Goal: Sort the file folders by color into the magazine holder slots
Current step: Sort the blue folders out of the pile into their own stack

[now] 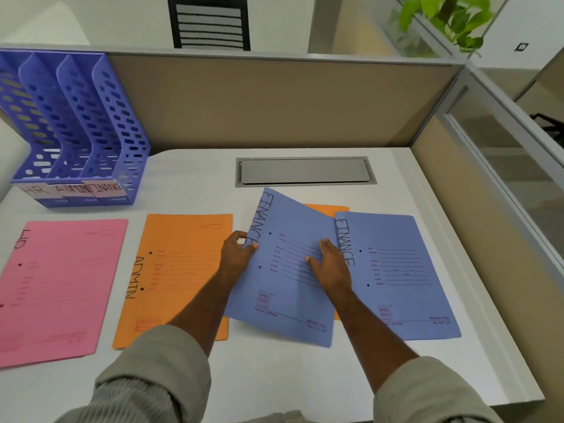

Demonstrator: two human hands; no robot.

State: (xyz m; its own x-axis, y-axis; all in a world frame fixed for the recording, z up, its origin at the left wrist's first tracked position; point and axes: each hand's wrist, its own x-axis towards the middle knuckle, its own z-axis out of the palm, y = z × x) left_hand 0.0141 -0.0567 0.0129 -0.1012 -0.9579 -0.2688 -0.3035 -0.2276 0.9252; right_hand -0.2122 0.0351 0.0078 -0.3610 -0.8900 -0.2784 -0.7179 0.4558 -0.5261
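A: Hands first. What does each one do?

B: Left hand (pixel 239 250) pinches the left edge of a blue folder (pixel 283 270) marked FINANCE, thumb on top, fingers curled under the edge. That edge is lifted off the desk (pixel 189 377); the folder sits tilted. Right hand (pixel 328 264) lies flat on the same folder, fingers straight and close together, pressing its right side.

A: Other folders?

B: Second blue folder (pixel 403 276), also FINANCE, lies flat just right of the first, its left edge under the right hand's side. Beneath the two blue ones an orange sheet (pixel 326 209) shows at the top; cannot tell whether it is a whole folder. Orange folder (pixel 177 270) marked ADMIN lies flat to the left, the left forearm crossing its lower right corner. Pink folder (pixel 58 288) lies furthest left, lettering partly cut off.

A: Holder position?

B: Blue holder (pixel 76 126) stands at the far left corner against the beige partition (pixel 259 99). Labels on its front read HR, ADMIN, FINANCE. No folders show in its slots.

A: Anything else?

B: Grey cable hatch (pixel 305 171) in the desk just behind the blue folders. Black chair (pixel 210 22) beyond the partition, green plant (pixel 445 19) at upper right.
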